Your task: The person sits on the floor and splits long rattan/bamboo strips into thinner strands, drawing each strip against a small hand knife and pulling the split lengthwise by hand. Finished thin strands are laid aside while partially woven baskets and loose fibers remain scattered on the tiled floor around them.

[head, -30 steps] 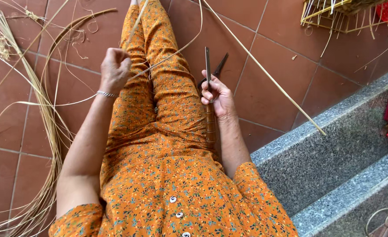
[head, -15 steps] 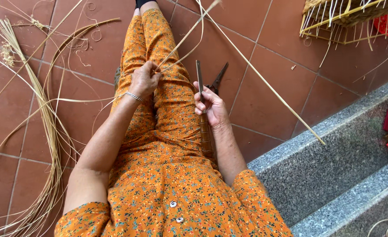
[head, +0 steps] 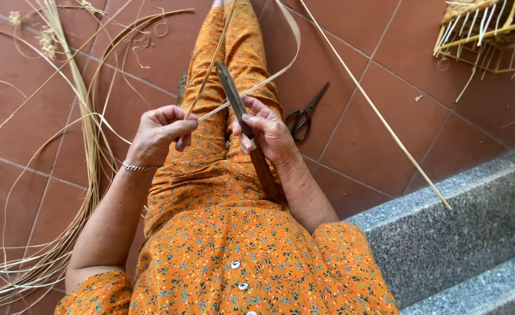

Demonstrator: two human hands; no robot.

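— Where was the strip, and who had it?

— The thin pale cane strip ran across the lap. The left hand pinched its end, fingers curled shut around it, and from there it looped up over the knees and curved back.

— And the other hand?

— The right hand was closed around a long knife, blade pointing away, laid against the strip just beside the left thumb.

— What lay around?

— Black scissors rested on the red floor tiles near the right wrist. A long cane rod slanted toward the grey stone step. Loose cane bundles sprawled left, and a woven frame sat far right.
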